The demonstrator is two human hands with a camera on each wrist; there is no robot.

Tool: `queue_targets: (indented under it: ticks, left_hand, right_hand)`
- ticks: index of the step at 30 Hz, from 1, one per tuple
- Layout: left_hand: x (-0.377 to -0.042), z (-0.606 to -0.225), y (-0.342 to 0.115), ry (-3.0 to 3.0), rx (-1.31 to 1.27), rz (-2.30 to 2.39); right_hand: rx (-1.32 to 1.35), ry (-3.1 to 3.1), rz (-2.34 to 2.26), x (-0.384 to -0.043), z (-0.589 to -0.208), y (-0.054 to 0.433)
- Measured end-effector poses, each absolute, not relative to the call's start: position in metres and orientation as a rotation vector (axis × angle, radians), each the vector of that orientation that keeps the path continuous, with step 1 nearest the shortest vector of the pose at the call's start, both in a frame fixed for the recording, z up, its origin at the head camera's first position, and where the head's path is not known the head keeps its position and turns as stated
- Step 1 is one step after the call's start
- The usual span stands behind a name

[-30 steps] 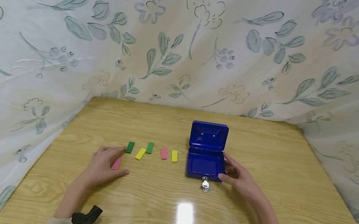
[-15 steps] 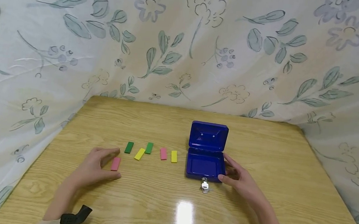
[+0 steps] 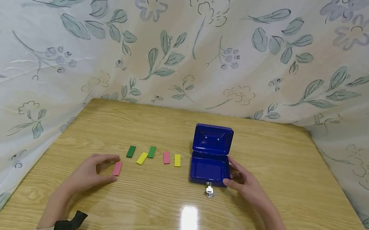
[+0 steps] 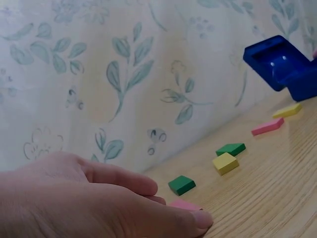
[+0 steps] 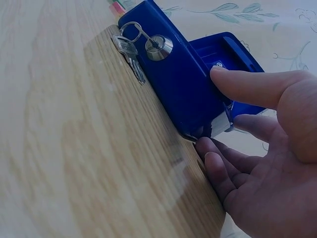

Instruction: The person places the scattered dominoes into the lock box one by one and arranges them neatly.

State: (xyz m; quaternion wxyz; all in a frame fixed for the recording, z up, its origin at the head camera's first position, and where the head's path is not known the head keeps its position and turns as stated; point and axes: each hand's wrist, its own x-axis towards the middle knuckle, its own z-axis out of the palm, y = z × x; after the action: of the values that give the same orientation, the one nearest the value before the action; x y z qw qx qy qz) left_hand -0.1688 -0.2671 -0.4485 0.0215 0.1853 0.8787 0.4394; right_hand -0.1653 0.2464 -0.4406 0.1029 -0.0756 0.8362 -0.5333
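One pink block (image 3: 117, 168) lies flat on the desk (image 3: 149, 200) in the gap of the left hand (image 3: 87, 172), whose thumb and fingers make a wide bracket about its two ends, apparently spaced to suit its length; whether the tips touch it is too fine to tell. Rightward of that hand, set out so that each can probably be picked up singly, lie a dark green block (image 3: 131, 151), a yellow block (image 3: 141, 158) just beside a lighter green block (image 3: 152, 152), a second pink block (image 3: 166, 157) and a second yellow block (image 3: 177, 160), the nearest to the right hand (image 3: 247, 186). That hand holds the blue box (image 3: 210, 169) by its near right corner, thumb at the rim and fingers against the side wall, probably to steady it. The lid (image 3: 213, 140) stands raised beyond both hands, and inside the box only bare blue floor shows. Left of the right thumb, a key (image 5: 128, 49) hangs by a ring at the lock (image 5: 159, 47), which faces the person, perhaps for easy reach
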Motion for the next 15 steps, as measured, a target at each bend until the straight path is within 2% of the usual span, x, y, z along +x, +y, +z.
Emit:
queue_targets:
  ticks: [15]
  left_hand:
    - [-0.1659, -0.445, -0.264, 2.91, 0.454, 1.168]
  right_hand:
    - [-0.175, 2.48, -1.575, -0.1654, -0.4394, 0.2442]
